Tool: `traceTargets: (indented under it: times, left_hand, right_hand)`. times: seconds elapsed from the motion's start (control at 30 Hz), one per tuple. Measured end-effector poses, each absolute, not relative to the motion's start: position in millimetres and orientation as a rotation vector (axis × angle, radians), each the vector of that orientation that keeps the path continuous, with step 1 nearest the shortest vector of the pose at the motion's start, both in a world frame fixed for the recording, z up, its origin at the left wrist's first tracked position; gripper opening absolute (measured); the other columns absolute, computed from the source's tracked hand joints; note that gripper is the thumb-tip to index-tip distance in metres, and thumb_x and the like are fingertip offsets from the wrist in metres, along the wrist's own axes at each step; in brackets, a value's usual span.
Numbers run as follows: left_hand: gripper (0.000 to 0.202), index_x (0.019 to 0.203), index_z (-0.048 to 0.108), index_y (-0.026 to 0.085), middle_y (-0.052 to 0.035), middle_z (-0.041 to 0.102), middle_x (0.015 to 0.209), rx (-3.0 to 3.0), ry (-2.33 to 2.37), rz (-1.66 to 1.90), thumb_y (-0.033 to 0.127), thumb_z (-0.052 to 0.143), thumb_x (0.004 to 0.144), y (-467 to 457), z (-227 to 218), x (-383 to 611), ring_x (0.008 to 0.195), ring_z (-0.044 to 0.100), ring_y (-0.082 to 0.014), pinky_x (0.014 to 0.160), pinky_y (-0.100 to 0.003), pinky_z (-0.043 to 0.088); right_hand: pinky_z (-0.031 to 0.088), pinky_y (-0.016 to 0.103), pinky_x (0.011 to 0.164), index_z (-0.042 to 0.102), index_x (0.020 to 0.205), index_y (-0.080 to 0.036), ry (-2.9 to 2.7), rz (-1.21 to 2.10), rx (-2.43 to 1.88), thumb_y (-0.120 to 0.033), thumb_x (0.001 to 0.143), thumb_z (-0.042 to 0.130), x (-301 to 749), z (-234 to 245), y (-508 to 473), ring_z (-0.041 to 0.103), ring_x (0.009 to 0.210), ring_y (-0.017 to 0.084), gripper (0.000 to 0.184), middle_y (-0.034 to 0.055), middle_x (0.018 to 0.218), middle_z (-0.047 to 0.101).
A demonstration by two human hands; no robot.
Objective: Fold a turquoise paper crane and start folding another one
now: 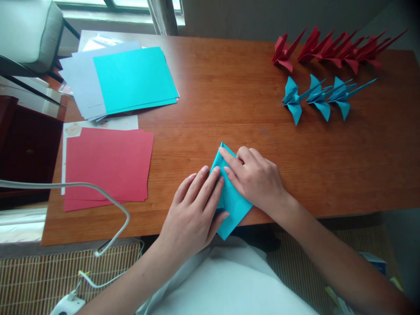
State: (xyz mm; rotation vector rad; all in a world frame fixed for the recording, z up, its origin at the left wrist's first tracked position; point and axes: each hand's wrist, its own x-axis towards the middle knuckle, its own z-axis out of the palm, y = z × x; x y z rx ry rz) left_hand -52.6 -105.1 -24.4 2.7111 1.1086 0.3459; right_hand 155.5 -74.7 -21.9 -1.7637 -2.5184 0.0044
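A sheet of blue origami paper (233, 199), folded into a kite-like diamond, lies at the table's front edge, its lower corner reaching past the edge. Across its left side rests my left hand (197, 205), fingers stretched out flat along the folded flap and thumb apart. My right hand (257, 173) is at the upper right side; its index fingertip presses near the top corner. The right thumb touches the paper as well, while the other fingers curl in. Part of the left flap is hidden beneath my left fingers.
Blue paper cranes (316, 98) stand at the right, with a row of red paper cranes (337, 48) behind. At the left lie stacks of blue paper (136, 81) and red paper (110, 166) on the wooden table (210, 96). A white cable (108, 199) arches over the left front.
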Motion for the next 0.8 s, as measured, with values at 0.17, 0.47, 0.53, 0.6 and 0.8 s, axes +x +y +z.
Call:
traceTargets:
  times: [0.17, 0.47, 0.53, 0.6, 0.8]
  left_hand:
    - [0.066, 0.151, 0.045, 0.009, -0.0133, 0.039, 0.162, 2.715, 1.103, 0.339, 0.046, 0.055, 0.098, -104.7, -25.0, -52.7, 0.152, 0.033, -0.0356, 0.123, -0.049, 0.027]
    - [0.063, 0.150, 0.047, 0.010, -0.0138, 0.042, 0.161, 2.708, 1.106, 0.347, 0.045, 0.055, 0.098, -103.7, -23.5, -51.9, 0.151, 0.034, -0.0355, 0.122, -0.050, 0.031]
    - [0.063, 0.149, 0.048, 0.010, -0.0139, 0.041, 0.161, 2.710, 1.104, 0.346, 0.045, 0.055, 0.098, -103.7, -23.1, -52.0, 0.151, 0.034, -0.0357, 0.123, -0.050, 0.030]
    - [0.063, 0.149, 0.048, 0.010, -0.0138, 0.041, 0.161, 2.709, 1.102, 0.341, 0.044, 0.056, 0.098, -103.7, -22.8, -52.2, 0.151, 0.034, -0.0354, 0.123, -0.050, 0.030]
    - [0.064, 0.149, 0.048, 0.008, -0.0142, 0.041, 0.161, 2.712, 1.102, 0.352, 0.044, 0.057, 0.097, -103.1, -22.8, -52.1, 0.151, 0.035, -0.0364, 0.123, -0.050, 0.030]
  right_hand:
    - [0.038, 0.033, 0.067, 0.047, 0.152, -0.024, -2.523, 0.009, -1.774, -0.037, 0.108, 0.036, 155.4, -21.3, -74.5, 0.052, 0.091, 0.021, 0.048, 0.0075, 0.102, 0.061]
    - [0.039, 0.033, 0.067, 0.048, 0.151, -0.023, -2.520, 0.011, -1.758, -0.036, 0.108, 0.035, 155.8, -22.4, -74.0, 0.052, 0.091, 0.021, 0.047, 0.0072, 0.101, 0.061]
    - [0.039, 0.032, 0.067, 0.048, 0.151, -0.023, -2.522, 0.010, -1.758, -0.036, 0.108, 0.035, 155.7, -22.4, -73.9, 0.052, 0.090, 0.021, 0.047, 0.0074, 0.100, 0.061]
    - [0.039, 0.032, 0.066, 0.047, 0.152, -0.023, -2.525, 0.012, -1.763, -0.036, 0.107, 0.035, 155.6, -22.2, -73.7, 0.052, 0.091, 0.021, 0.048, 0.0079, 0.101, 0.061]
    - [0.040, 0.032, 0.066, 0.044, 0.154, -0.022, -2.543, 0.051, -1.798, -0.038, 0.107, 0.035, 154.3, -19.6, -71.4, 0.054, 0.093, 0.021, 0.050, 0.0081, 0.104, 0.062]
